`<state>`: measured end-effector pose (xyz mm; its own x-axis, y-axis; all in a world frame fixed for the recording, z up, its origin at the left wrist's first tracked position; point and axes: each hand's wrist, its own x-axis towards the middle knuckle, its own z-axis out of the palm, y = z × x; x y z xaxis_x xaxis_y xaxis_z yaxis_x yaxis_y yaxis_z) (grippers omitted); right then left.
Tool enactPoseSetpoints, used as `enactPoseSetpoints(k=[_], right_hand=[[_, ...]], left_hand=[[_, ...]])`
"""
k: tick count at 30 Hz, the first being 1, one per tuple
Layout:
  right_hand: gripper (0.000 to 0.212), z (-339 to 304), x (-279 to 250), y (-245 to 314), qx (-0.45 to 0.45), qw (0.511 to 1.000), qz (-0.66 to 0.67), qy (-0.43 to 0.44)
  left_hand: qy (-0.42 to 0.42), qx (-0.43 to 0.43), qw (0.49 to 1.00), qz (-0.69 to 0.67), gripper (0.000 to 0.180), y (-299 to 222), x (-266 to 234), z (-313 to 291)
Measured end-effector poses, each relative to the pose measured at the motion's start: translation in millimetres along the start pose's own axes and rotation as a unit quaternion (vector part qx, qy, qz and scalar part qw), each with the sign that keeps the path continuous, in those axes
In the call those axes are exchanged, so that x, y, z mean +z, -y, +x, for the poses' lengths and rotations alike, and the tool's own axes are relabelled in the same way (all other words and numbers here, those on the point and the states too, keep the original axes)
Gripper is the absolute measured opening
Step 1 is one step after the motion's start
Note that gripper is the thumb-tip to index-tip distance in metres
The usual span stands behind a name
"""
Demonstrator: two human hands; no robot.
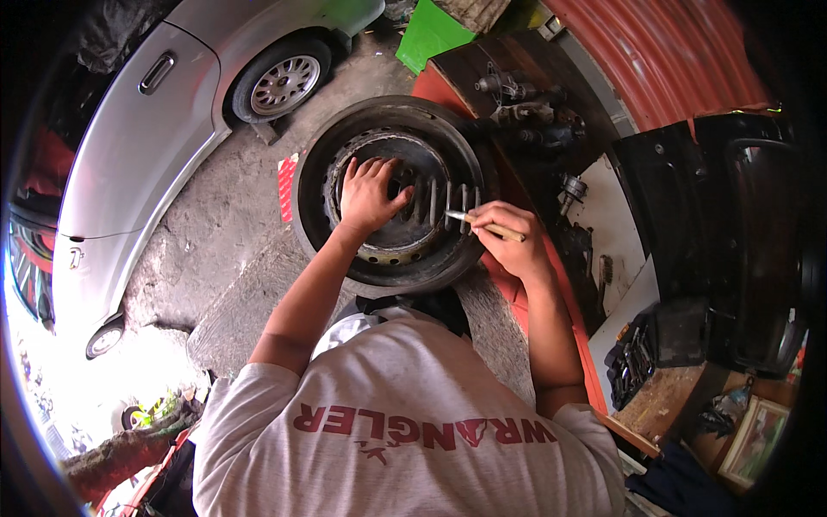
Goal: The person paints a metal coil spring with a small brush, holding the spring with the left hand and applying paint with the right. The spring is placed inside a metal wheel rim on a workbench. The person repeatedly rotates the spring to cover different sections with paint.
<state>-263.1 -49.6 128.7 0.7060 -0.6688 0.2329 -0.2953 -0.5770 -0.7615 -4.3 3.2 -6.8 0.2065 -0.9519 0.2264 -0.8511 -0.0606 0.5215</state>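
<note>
A grey coil spring [433, 203] lies across the middle of a steel wheel with a black tire [312, 194], which rests flat in front of me. My left hand [370, 198] is over the spring's left end, fingers curved toward the far side and thumb along the near coils; the palm hides that end. In my right hand [510, 237] is a small paintbrush [504, 231] with a wooden handle, held in a pinch. Its bristles touch or nearly touch the right-hand coils.
A silver car [164, 129] stands at left. On the right, a workbench [457, 65] holds greasy metal parts [508, 86], a wire brush [606, 271] and a black tool case [633, 362]. A black car panel [689, 198] leans beyond it. Something bright green [431, 36] stands at the back.
</note>
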Motion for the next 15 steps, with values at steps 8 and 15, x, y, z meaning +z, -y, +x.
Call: enactPoseSetpoints(k=[8, 15], right_hand=[[0.014, 10.4, 1.7, -11.4, -0.006, 1.000, 0.019, -0.023], [0.010, 13.5, -7.7, -28.1, 0.078, 0.997, 0.030, -0.005]], left_hand=[[-0.005, 0.005, 1.000, 0.001, 0.066, 0.1, 0.9, -1.1], [-0.002, 0.005, 1.000, 0.006, 0.064, -0.3, 1.1, -2.2]])
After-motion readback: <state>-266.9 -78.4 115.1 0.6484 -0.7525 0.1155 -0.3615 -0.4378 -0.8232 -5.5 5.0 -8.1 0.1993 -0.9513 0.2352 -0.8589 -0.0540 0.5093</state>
